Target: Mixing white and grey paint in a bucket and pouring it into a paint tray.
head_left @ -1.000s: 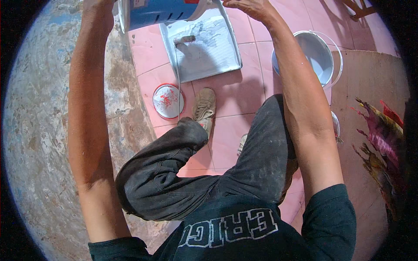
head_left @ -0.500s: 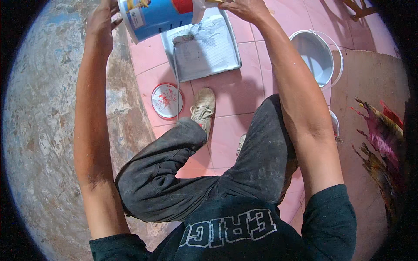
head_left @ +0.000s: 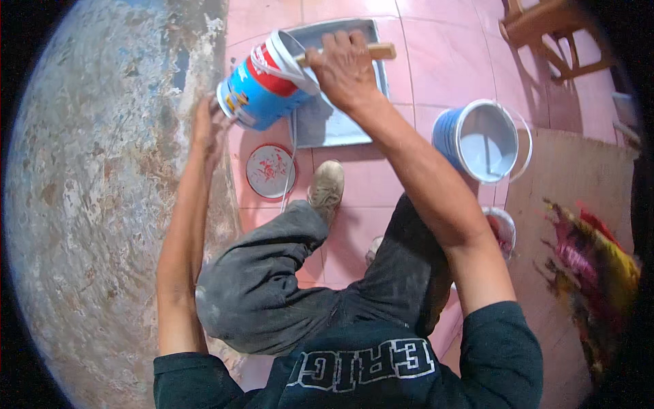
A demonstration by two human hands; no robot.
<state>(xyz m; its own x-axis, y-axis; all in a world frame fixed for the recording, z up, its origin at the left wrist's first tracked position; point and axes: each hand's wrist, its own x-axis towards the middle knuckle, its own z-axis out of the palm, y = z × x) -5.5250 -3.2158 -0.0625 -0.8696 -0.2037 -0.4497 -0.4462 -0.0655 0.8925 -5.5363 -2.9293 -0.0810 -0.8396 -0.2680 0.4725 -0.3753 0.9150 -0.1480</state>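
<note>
Wooden stick (head_left: 383, 51), end probably inside tilted bucket (head_left: 264, 94)

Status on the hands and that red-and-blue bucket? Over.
Left hand at base of tilted bucket. Right hand gripping wooden stick at bucket's mouth. Paint tray beneath.

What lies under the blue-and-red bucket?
The paint tray shows past the bucket; much of the tray's left part is covered, so anything lying there cannot be seen.

A bucket (head_left: 262, 88) is over the tray (head_left: 340, 134); a lid (head_left: 266, 170) lies nearer; a pail (head_left: 447, 133), right.
</note>
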